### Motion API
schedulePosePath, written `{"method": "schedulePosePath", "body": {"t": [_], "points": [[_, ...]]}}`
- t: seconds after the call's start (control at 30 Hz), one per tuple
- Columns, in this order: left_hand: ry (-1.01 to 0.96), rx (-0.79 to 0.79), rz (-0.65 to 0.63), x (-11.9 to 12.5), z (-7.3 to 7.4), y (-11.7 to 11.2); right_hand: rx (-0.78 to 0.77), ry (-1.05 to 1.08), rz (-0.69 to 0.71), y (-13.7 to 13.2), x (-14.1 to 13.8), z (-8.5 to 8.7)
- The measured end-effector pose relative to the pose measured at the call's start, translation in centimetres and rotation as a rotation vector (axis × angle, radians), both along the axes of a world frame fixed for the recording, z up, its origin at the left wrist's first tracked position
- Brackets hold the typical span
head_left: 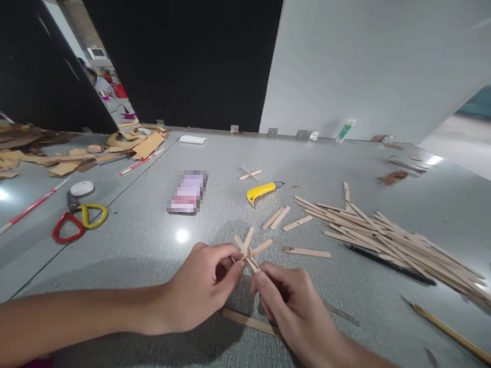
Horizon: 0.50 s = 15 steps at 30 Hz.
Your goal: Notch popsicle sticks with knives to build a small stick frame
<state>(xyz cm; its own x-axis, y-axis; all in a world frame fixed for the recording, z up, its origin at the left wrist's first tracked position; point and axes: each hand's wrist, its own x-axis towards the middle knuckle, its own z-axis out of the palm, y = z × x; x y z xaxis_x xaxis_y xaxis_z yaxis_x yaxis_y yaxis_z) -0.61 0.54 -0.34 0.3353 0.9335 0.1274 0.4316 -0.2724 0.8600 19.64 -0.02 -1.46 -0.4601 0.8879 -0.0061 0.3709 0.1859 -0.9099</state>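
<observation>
Head: sticks (262, 247) in left grip (203, 286), right grip (293, 301)

Phone screen (187, 192) pixelated; held sticks (248, 238) partly hidden.

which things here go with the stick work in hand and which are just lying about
Likely in use:
- stick cluster, held by left hand and right hand
- short stick pieces
- stick pile
- probably yellow cutter

Apparently lying about:
- phone
- scissors
- cardboard scraps
</observation>
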Motion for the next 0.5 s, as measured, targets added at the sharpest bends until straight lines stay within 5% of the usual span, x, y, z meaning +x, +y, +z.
{"method": "schedulePosePath", "body": {"t": [0.17, 0.5], "points": [[-0.090, -0.115, -0.022, 0.07, -0.13, 0.00, 0.057, -0.009, -0.011, 0.13, -0.05, -0.12], [0.071, 0.355, 0.014, -0.58, -0.87, -0.10, 0.087, 0.088, 0.024, 0.00, 0.38, -0.22]]}}
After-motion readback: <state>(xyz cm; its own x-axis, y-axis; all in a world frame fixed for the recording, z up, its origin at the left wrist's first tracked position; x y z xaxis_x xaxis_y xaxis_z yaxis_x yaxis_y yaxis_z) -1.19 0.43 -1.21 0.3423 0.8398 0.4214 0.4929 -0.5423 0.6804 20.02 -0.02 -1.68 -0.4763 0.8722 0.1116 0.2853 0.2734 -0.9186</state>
